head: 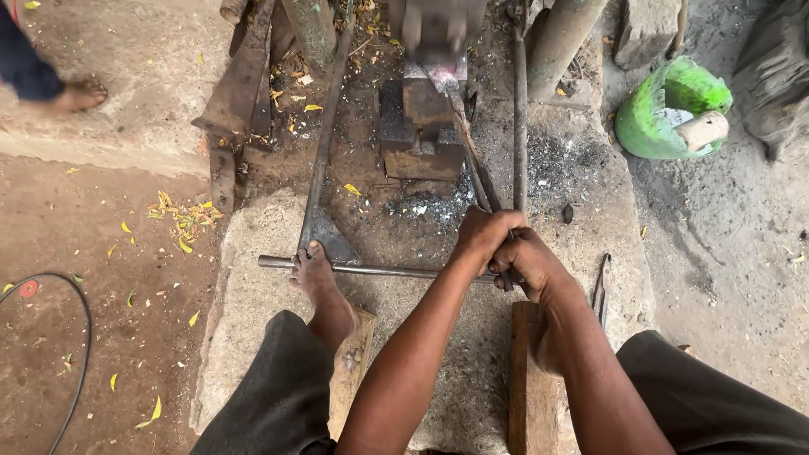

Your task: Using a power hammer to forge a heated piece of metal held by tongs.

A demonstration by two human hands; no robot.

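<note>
Both my left hand (pixel 482 236) and right hand (pixel 529 263) clench the tong handles (pixel 482 190) at frame centre; the glowing workpiece (pixel 444 80) sits on the anvil block (pixel 421 126), upper centre, under the hammer head (pixel 434 29); forging appears mid-course, shaping unfinished

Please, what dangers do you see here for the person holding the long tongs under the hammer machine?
1. Both the left hand and the right hand grip the tongs, whose tip holds a glowing piece under the hammer head; a blow could jolt the tongs or throw sparks.
2. The bare foot rests on the metal bar near scale and ash; hot flakes may burn it.
</note>
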